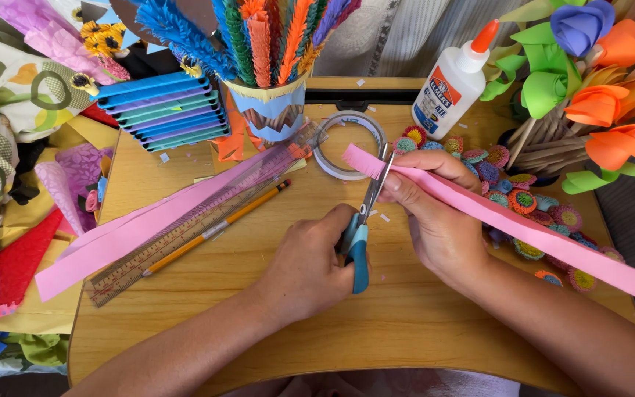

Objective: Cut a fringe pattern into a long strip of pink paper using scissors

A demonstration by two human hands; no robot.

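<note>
Left hand (310,268) clenched around teal-handled scissors (359,235), blades pointing away and closing on the fringed end of a pink paper strip (508,224). Right hand (435,213) just beside, grasping that strip right behind the blades, thumb on top, fingers curled beneath; strip trailing off to the lower right, across the wrist and past the bench (376,338) edge. Fringed tip jutting just beyond the scissors, above a roll of clear tape (349,144).

Left of the left hand, well apart: yellow pencil (218,228) lying aslant, a clear ruler (200,220) alongside it, more pink strips (119,239) under and beside the ruler.

Right of the right hand: scattered small rolled paper discs (512,187) in many colours, partly hidden by the strip.

Farther back: white glue bottle (453,84) with orange cap, tilted; paper-wrapped cup (267,109) holding fringed paper stems; stack of blue and green folded paper (167,110); paper flowers (597,81) in orange, green and purple at the far right.
</note>
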